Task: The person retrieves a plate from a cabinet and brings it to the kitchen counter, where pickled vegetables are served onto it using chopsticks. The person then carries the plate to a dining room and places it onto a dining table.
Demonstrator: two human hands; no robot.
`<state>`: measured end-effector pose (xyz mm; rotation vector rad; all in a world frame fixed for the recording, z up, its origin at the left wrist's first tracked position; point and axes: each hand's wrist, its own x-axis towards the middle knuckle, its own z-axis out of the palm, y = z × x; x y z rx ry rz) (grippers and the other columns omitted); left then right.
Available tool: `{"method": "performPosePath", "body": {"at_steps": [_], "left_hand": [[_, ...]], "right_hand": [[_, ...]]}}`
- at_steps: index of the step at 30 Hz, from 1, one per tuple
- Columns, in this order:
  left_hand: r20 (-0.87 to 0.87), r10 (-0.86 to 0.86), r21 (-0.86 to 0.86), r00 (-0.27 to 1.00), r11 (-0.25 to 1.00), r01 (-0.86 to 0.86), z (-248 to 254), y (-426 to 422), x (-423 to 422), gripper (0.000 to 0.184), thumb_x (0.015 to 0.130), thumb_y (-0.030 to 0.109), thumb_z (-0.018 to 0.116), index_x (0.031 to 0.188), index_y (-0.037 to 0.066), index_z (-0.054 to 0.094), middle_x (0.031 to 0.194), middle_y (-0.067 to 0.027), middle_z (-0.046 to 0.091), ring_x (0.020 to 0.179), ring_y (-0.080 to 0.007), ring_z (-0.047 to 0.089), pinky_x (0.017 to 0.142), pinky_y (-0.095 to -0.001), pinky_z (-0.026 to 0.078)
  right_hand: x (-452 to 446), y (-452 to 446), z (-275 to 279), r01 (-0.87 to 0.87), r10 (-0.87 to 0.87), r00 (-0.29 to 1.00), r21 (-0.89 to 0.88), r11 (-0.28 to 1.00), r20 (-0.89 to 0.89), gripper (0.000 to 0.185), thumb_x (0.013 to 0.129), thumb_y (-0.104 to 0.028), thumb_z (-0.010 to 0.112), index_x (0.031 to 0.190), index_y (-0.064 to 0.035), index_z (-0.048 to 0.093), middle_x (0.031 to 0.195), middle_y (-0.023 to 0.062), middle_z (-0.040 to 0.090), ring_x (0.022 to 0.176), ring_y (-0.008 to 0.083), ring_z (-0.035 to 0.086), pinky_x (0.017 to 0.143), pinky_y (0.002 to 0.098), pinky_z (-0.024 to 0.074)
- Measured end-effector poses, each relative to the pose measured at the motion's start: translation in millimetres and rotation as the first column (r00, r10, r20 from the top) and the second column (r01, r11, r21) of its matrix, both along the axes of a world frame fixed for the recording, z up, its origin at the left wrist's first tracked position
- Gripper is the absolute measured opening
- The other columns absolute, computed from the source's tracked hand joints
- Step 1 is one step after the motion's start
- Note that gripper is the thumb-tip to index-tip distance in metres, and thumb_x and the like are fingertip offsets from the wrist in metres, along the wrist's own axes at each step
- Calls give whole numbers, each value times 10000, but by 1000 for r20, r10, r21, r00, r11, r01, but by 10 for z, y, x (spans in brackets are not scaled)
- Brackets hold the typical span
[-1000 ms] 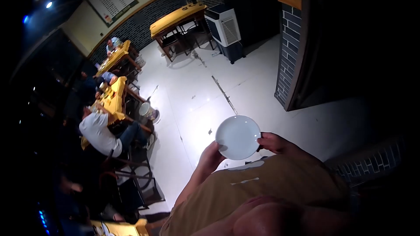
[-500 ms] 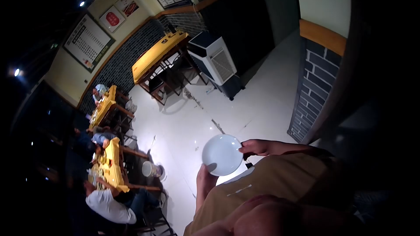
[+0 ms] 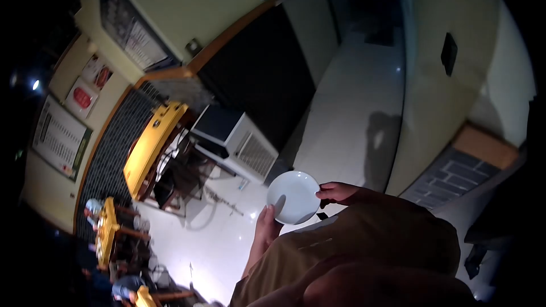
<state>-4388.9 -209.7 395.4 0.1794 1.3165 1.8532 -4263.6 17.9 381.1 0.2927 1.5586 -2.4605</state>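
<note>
Pale floor (image 3: 219, 250) was noted below; white plate (image 3: 294, 198) was clamped at opposite edges by left hand (image 3: 267, 225) and right hand (image 3: 338, 193), near brown shirt (image 3: 369, 236). Holding step judged; two-handed support was called for.

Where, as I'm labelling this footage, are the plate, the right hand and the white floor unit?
Plate (image 3: 294, 196): head view, middle of its face.
Right hand (image 3: 339, 193): head view, back of the hand.
White floor unit (image 3: 255, 156): head view, side grille.

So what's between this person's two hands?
A white plate lies between the left hand and the right hand, with each hand holding it at the edge. The camera worn on the head shows this.
</note>
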Motion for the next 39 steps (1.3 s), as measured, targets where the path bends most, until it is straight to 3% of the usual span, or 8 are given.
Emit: {"method": "performPosePath", "body": {"at_steps": [4,6,10,12,14,19,28,39], "left_hand": [[47,-337,-20,940,941,339,-96,1171,-1108,546,870,412,508,1229,12,412,1139,-97,529,1010,-194,531,814,-339,467],[50,-422,4,905,907,422,-122,1901,-1452,538,873,411,502,1229,17,415,1140,-91,530,1000,-175,526,798,-337,471],[46,-436,209,899,884,418,-4,3165,-1819,563,861,400,525,1258,19,403,1129,-64,551,985,-161,520,812,-318,428],[111,-490,227,865,860,457,12,3650,-2119,549,873,339,507,1282,0,366,1263,-86,461,1153,-220,439,1003,-368,302],[157,-438,167,885,895,414,-297,4213,-2567,548,880,340,493,1277,-15,366,1251,-102,469,1161,-221,435,993,-366,313],[101,-452,192,886,883,429,46,5431,-3275,543,900,334,453,1280,-35,335,1254,-152,448,1169,-251,428,1008,-379,313],[100,-491,192,866,863,467,-178,8062,-4541,507,932,317,374,1298,-27,306,1290,-141,424,1193,-230,417,1003,-380,326],[36,-801,154,598,596,788,217,11870,-5423,511,934,354,374,1315,26,287,1241,-118,450,1123,-223,481,944,-388,403]], "right_hand": [[-390,886,41,253,-258,966,-116,960,-24,354,884,-227,502,1136,22,494,980,59,570,889,144,525,792,290,425],[-621,1348,150,384,-384,919,18,923,89,340,887,-228,483,1131,7,505,962,49,575,820,126,520,744,262,408],[-1126,2517,-119,393,-395,918,60,918,29,341,886,-242,482,1121,3,513,940,46,579,785,120,518,734,251,400],[-1442,3123,-68,365,-369,929,87,927,38,367,889,-269,496,1114,20,511,939,56,580,802,134,543,790,275,431],[-1817,3659,-102,372,-372,928,19,928,8,359,892,-276,495,1097,18,521,941,60,584,807,128,548,778,262,435],[-2581,4857,35,325,-330,944,-137,936,-19,358,894,-286,492,1086,15,524,943,54,586,807,116,544,778,250,437],[-3769,7329,-282,419,-422,906,-71,905,-29,350,887,-293,508,1094,-11,533,985,45,583,837,132,537,774,280,442],[-4182,10276,148,748,-754,656,-99,656,-37,422,867,-279,531,1143,38,492,1040,94,569,924,180,535,796,313,435]]}}
